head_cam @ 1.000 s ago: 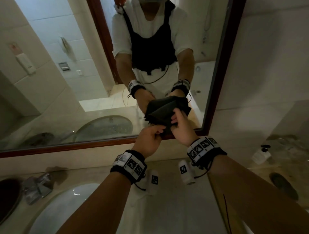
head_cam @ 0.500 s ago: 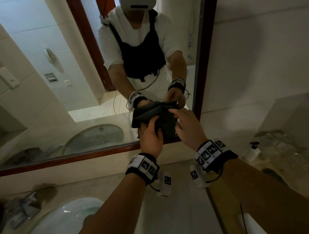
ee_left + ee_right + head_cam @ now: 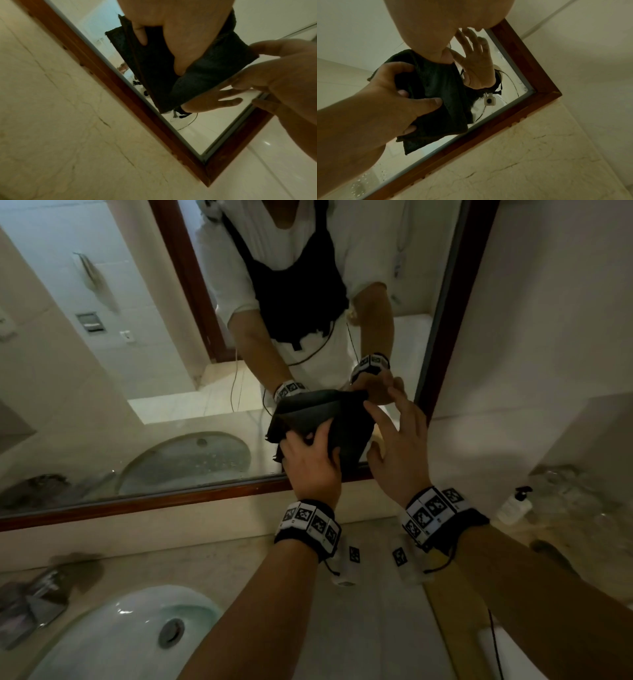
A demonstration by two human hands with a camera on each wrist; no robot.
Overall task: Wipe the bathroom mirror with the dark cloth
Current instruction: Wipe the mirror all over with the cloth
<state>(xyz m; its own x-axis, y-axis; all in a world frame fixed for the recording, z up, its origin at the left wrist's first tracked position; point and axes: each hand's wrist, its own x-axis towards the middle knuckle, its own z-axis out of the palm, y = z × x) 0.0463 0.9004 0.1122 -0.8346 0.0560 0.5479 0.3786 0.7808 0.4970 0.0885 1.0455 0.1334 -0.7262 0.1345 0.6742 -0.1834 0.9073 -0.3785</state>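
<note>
Dark cloth (image 3: 346, 436), folded, left hand (image 3: 313, 463) gripping

Premises: a bathroom. A large wood-framed wall mirror (image 3: 144, 378) hangs above a pale marble desk (image 3: 373, 628) with an inset white oval basin (image 3: 113, 642); a pump soap bottle (image 3: 513, 505) stands against pale tiled walls (image 3: 555, 302).
</note>
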